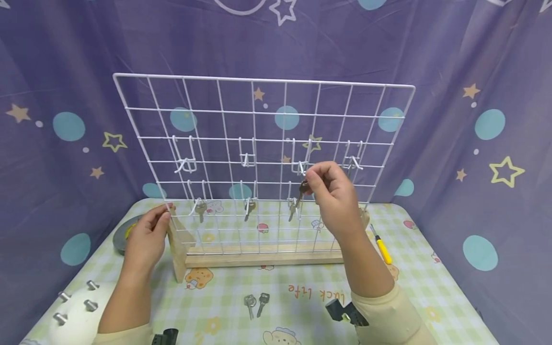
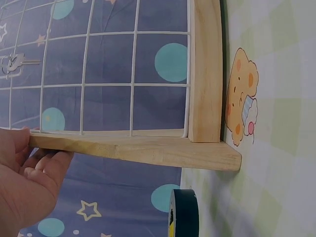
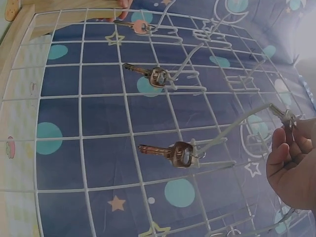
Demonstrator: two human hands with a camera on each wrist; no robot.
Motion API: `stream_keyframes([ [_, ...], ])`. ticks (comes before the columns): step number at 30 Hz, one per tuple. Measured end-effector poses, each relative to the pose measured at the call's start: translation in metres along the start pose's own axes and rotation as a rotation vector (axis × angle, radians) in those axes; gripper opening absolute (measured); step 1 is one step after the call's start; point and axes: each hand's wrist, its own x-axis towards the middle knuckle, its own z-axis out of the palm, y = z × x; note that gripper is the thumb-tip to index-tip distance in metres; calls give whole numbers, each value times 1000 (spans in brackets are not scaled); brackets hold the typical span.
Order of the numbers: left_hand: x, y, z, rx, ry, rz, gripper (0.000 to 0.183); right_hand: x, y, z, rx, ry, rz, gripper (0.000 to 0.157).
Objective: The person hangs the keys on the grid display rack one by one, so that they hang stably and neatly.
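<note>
A white wire grid (image 1: 269, 113) stands in a wooden base, with white hooks in two rows. My right hand (image 1: 338, 201) pinches a key (image 1: 304, 188) by its head, close in front of an upper-row hook (image 1: 300, 167). In the right wrist view that key (image 3: 282, 114) is right at a hook's tip. My left hand (image 1: 145, 239) grips the wooden side piece (image 1: 178, 254) of the base near its top. Three keys hang on lower-row hooks: one at left (image 1: 201, 211), one mid-grid (image 1: 249, 210) and one below my right hand (image 1: 292, 210).
Two keys (image 1: 262, 304) lie on the checked tablecloth in front of the base. A yellow-handled screwdriver (image 1: 383, 250) is at the right. Behind my left hand is a dark grey round object (image 1: 120, 235); a white rounded thing with metal studs (image 1: 77, 318) stands front left.
</note>
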Motion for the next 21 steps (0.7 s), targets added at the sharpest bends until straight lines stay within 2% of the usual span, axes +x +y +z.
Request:
stream_keyframes([
  [9, -1, 0, -1, -2, 8, -10, 48, 3, 10, 0, -11, -19, 10, 18],
  [16, 0, -1, -1, -20, 1, -1, 50, 6, 15, 0, -36, -8, 52, 17],
  [21, 0, 0, -1, -24, -9, -11, 49, 10, 18, 0, -115, 9, 42, 17],
])
